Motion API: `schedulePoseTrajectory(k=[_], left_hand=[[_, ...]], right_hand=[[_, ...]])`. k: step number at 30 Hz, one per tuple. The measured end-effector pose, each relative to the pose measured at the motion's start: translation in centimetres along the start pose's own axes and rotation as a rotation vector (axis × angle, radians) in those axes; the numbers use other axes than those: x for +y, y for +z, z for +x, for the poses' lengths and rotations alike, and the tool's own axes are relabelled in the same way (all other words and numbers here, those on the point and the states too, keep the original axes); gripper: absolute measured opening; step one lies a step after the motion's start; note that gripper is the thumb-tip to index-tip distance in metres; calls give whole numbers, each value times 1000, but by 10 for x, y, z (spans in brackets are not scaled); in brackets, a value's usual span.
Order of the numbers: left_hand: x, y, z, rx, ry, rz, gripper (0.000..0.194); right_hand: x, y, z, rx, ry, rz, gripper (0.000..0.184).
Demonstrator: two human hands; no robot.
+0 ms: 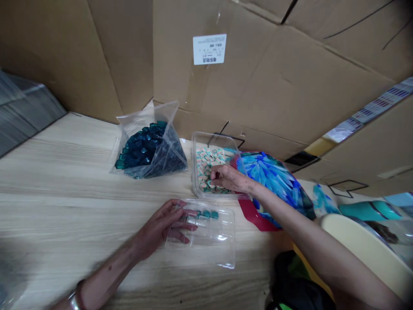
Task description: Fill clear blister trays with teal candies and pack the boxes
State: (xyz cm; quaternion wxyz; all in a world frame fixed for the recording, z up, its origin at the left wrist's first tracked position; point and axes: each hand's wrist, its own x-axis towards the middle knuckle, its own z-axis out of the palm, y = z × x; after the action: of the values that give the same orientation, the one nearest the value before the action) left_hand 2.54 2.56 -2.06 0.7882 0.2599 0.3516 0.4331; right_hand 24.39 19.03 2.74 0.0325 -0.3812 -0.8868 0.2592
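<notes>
My left hand (167, 224) grips the left end of a clear plastic tray (226, 241); some of its fingers show through the plastic. A short row of teal cubes (206, 214) lies along the upper part of this tray. My right hand (223, 177) reaches into a clear plastic box (194, 172) full of small pale pieces with teal and pinkish marks (206, 161). Its fingertips are pinched together low over those pieces, and what is between them is too small to make out.
An open clear bag of dark teal cubes (145, 148) stands behind the tray, to the left. Right of the box lies a blue-patterned bag with red edges (271, 176). Cardboard boxes (258, 77) wall off the back. A teal bottle (368, 210) and cream round container (358, 249) are at right.
</notes>
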Motion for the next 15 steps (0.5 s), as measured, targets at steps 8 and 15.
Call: schedulePoseTrajectory(k=[8, 15], left_hand=[[0, -1, 0, -14, 2, -20, 30], [-1, -1, -1, -30, 26, -15, 29]], right_hand=[[-14, 3, 2, -15, 0, 43, 6], [4, 10, 9, 29, 94, 355, 13]])
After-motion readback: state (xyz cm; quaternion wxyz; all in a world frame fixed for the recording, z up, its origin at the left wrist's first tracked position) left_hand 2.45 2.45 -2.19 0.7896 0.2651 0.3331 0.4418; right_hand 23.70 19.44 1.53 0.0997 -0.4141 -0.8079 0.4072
